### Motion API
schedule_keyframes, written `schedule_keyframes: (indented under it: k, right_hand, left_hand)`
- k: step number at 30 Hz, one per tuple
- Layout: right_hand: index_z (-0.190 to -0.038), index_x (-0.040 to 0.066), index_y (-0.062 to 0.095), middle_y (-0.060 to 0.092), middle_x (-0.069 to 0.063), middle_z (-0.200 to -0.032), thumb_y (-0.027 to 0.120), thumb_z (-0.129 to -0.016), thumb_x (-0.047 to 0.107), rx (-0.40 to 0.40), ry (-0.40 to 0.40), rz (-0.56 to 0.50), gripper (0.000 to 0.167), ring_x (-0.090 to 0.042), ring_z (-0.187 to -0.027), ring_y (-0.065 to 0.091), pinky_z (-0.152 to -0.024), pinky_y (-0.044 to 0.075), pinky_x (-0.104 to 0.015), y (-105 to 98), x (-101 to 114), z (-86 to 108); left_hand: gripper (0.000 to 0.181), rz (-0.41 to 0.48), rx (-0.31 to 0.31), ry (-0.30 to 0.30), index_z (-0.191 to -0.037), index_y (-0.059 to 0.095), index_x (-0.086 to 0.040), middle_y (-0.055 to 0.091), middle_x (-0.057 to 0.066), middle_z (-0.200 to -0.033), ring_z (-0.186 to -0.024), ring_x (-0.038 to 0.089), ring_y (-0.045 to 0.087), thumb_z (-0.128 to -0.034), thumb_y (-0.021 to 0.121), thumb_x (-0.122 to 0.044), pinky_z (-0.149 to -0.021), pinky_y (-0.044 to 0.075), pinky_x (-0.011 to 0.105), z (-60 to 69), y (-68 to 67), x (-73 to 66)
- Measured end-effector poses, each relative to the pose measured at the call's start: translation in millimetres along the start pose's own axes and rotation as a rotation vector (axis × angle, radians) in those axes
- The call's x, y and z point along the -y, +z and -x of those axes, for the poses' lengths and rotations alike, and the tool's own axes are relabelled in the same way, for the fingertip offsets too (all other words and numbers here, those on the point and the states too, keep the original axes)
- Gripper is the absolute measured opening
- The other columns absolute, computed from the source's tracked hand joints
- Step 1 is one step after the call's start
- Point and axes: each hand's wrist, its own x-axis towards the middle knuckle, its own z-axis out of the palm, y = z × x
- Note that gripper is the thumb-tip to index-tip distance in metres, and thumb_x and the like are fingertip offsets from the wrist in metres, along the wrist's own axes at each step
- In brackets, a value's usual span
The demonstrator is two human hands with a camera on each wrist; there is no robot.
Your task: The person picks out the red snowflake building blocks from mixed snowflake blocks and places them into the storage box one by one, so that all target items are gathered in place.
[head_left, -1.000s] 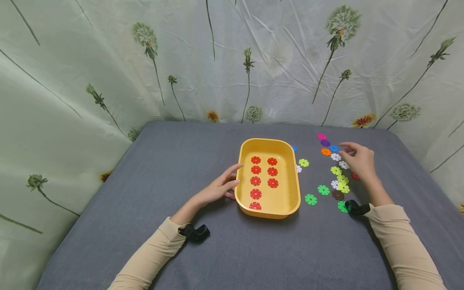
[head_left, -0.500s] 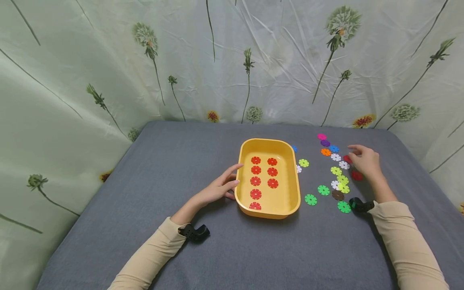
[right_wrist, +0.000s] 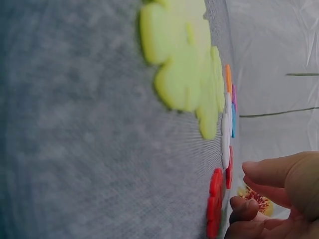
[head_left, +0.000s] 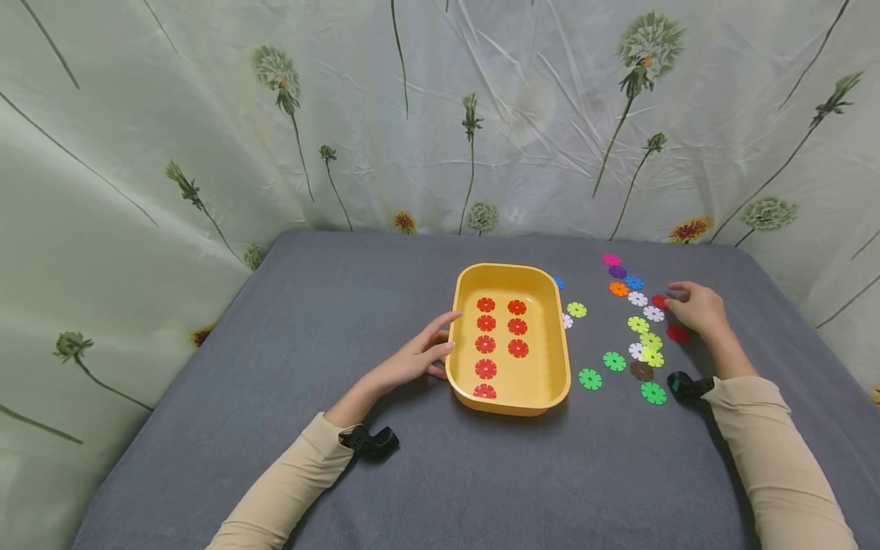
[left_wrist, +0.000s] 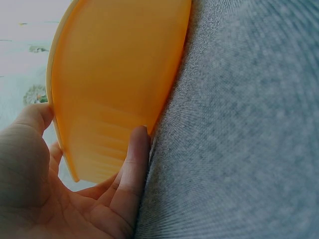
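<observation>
My left hand (head_left: 407, 360) rests its fingers against the left rim and outer wall of a yellow plastic tub (head_left: 560, 386). In the left wrist view, fingers lie at the tub's rim and along its outer wall (left_wrist: 114, 74). Red notched plastic discs (head_left: 485, 344) lie in two columns inside the tub. My right hand (head_left: 700, 312) hovers with parted thumb and index finger beside a red disc (head_left: 658, 302) on the cloth. A second red disc (head_left: 677, 333) lies below the palm. In the right wrist view, the fingertips (right_wrist: 251, 168) appear just short of the farther red disc (right_wrist: 229, 172).
Left of my right hand lie white (head_left: 637, 299), orange (head_left: 619, 289), blue (head_left: 634, 282), purple (head_left: 617, 271) and pink discs (head_left: 610, 260). Nearer are yellow-green (head_left: 638, 325), brown (head_left: 642, 370) and green discs (head_left: 653, 393). A flowered curtain (head_left: 385, 114) hangs behind the grey cloth (head_left: 344, 290).
My right hand has moved right, from beside the blue disc to the red disc, and has come slightly lower. Two red discs now show more fully. The left hand and tub have stayed put.
</observation>
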Motion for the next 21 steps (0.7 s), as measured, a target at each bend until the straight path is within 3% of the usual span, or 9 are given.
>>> schedule_keyframes:
  k: [9,21]
  right_hand:
    - [-0.122,-0.012,0.045,0.047,-0.037,-0.114,0.053,-0.092,0.022,0.074,0.051,-0.009,0.046,-0.048,-0.100,0.046,-0.076,0.044,-0.051,-1.8,-0.7,-0.4]
    - [-0.112,-0.011,0.046,0.048,-0.035,-0.108,0.058,-0.089,0.017,0.039,0.058,-0.008,0.038,-0.045,-0.094,0.047,-0.069,0.044,-0.045,2.9,-1.1,-2.6]
  left_hand:
    - [0.056,-0.005,-0.003,-0.005,-0.148,0.016,-0.033,0.034,0.023,-0.144,-0.117,0.035,0.054,-0.1003,0.042,-0.023,-0.082,0.057,0.038,0.3,0.3,-0.2]
    - [0.056,-0.012,-0.013,-0.005,-0.148,0.016,-0.034,0.035,0.022,-0.143,-0.116,0.034,0.055,-0.1001,0.043,-0.023,-0.081,0.057,0.038,0.2,0.7,0.4]
